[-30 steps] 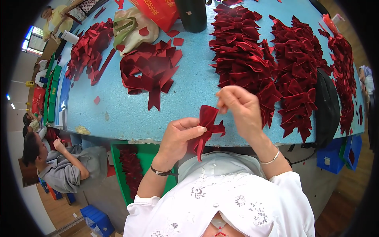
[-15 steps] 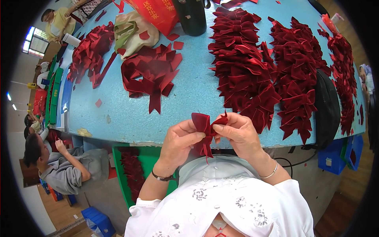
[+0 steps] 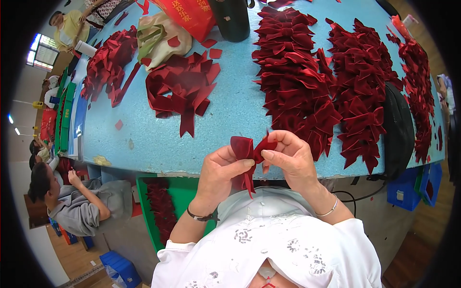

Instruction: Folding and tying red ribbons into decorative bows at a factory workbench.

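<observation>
Between my two hands, just over the near table edge, is a dark red velvet bow [image 3: 244, 148]. My left hand [image 3: 218, 172] pinches it near its centre, thumb on top. With thumb and fingertips my right hand [image 3: 289, 156] grips the bow's right loop. Its tails hang downward below the fingers. Beyond my hands lies a loose pile of dark red ribbon pieces [image 3: 180, 86]. To the right of that, a long stacked row of finished-looking bows [image 3: 293, 72] reaches toward me, with a second row of bows [image 3: 357, 91] beside it.
On the blue table [image 3: 139, 149] stand a dark bottle [image 3: 231, 21], a red bag [image 3: 187, 14] and a cream cloth bag [image 3: 161, 38]. A black bag [image 3: 397, 129] lies at the right. A green bin [image 3: 180, 192] sits below the edge. A person in grey [image 3: 91, 199] sits at left.
My left thumb has shifted right and up toward the bow's centre. The right loop now stands fuller beside my right fingertips. Both hands stay in nearly the same place.
</observation>
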Tool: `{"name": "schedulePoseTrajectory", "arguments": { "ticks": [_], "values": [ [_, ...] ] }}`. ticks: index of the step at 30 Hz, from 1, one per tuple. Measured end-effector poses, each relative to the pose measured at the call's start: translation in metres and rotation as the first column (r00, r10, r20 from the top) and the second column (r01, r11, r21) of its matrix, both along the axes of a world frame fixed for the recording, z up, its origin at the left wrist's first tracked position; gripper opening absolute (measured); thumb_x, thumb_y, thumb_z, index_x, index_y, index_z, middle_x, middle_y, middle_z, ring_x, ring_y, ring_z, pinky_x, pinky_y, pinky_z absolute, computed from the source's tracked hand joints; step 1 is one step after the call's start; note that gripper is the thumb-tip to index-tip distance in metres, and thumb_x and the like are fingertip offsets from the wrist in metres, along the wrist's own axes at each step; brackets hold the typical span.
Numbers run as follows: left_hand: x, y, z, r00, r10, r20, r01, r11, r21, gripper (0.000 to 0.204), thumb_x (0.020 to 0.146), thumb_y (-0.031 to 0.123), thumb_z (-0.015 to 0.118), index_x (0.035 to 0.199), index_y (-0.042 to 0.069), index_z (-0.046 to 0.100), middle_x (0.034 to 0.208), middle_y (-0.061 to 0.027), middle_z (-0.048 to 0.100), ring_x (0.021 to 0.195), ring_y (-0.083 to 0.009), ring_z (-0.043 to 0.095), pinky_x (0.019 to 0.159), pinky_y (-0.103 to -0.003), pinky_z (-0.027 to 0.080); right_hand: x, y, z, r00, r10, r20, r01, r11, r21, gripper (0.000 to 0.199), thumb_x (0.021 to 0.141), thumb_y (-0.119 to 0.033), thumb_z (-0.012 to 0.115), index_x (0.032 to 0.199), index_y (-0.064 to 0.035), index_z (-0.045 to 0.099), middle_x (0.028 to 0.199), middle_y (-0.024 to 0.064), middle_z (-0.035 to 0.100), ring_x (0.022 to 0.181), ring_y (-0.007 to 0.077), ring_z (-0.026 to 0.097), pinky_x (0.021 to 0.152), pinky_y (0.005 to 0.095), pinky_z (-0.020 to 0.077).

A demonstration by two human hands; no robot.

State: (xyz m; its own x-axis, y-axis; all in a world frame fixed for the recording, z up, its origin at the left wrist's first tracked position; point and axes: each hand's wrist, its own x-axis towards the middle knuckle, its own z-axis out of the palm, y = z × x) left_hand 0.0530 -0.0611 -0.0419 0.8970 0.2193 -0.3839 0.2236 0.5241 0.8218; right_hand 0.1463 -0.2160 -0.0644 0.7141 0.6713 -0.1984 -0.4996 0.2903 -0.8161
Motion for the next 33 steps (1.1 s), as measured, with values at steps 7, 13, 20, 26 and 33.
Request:
{"name": "schedulePoseTrajectory", "arguments": {
  "ticks": [7, 13, 20, 26, 33],
  "values": [
    [-0.001, -0.002, -0.005, 1.000, 0.003, 0.020, -0.004, 0.998, 0.070, 0.019, 0.077, -0.002, 0.066, 0.096, -0.001, 0.064, 0.089, -0.0067, 0.066, 0.078, -0.0106, 0.061, 0.072, -0.024, 0.048, -0.001, 0.005, -0.002, 0.996, 0.021, 0.081, -0.017, 0.999, -0.043, 0.013, 0.077, 0.000, 0.068, 0.084, 0.0007, 0.058, 0.080, 0.0083, 0.064, 0.066, 0.0122, 0.060, 0.060, 0.0254, 0.0508],
    [-0.001, 0.000, -0.010, 0.996, 0.084, 0.001, -0.084, 0.996, -0.009, 0.016, 0.077, -0.001, 0.066, 0.093, -0.002, 0.064, 0.088, -0.0072, 0.066, 0.078, -0.0105, 0.061, 0.073, -0.024, 0.048, -0.005, 0.003, -0.011, 0.945, -0.053, 0.324, 0.073, 0.996, -0.052, 0.015, 0.075, 0.001, 0.070, 0.078, 0.0000, 0.056, 0.079, 0.0071, 0.064, 0.068, 0.0077, 0.055, 0.060, 0.0217, 0.0452],
    [0.000, 0.000, -0.010, 0.998, 0.060, -0.014, -0.061, 0.994, -0.093, 0.015, 0.079, -0.001, 0.065, 0.093, -0.002, 0.062, 0.089, -0.0082, 0.066, 0.078, -0.0102, 0.061, 0.075, -0.024, 0.048, -0.001, 0.003, -0.014, 0.948, 0.041, 0.317, 0.000, 0.992, -0.128, 0.016, 0.075, -0.001, 0.071, 0.082, -0.0007, 0.057, 0.080, 0.0052, 0.063, 0.072, 0.0059, 0.053, 0.061, 0.0203, 0.0430],
    [0.000, -0.004, -0.014, 0.998, 0.065, 0.017, -0.066, 0.998, 0.013, 0.015, 0.080, 0.000, 0.065, 0.094, -0.003, 0.061, 0.089, -0.0090, 0.066, 0.078, -0.0098, 0.061, 0.072, -0.023, 0.049, -0.002, 0.007, -0.006, 0.984, 0.039, 0.176, -0.019, 0.994, -0.112, 0.014, 0.076, -0.003, 0.072, 0.081, -0.0014, 0.059, 0.073, 0.0034, 0.061, 0.068, 0.0070, 0.055, 0.057, 0.0199, 0.0435],
    [-0.001, -0.005, -0.012, 0.997, 0.068, -0.040, -0.061, 0.986, 0.154, 0.017, 0.078, 0.001, 0.067, 0.093, -0.003, 0.060, 0.085, -0.0078, 0.066, 0.073, -0.0093, 0.061, 0.066, -0.021, 0.049, -0.005, 0.007, -0.018, 0.437, -0.101, 0.894, 0.326, 0.944, -0.053, 0.010, 0.079, -0.004, 0.069, 0.082, 0.0001, 0.061, 0.070, 0.0031, 0.060, 0.060, 0.0064, 0.055, 0.050, 0.0197, 0.0427]
  ]
}}
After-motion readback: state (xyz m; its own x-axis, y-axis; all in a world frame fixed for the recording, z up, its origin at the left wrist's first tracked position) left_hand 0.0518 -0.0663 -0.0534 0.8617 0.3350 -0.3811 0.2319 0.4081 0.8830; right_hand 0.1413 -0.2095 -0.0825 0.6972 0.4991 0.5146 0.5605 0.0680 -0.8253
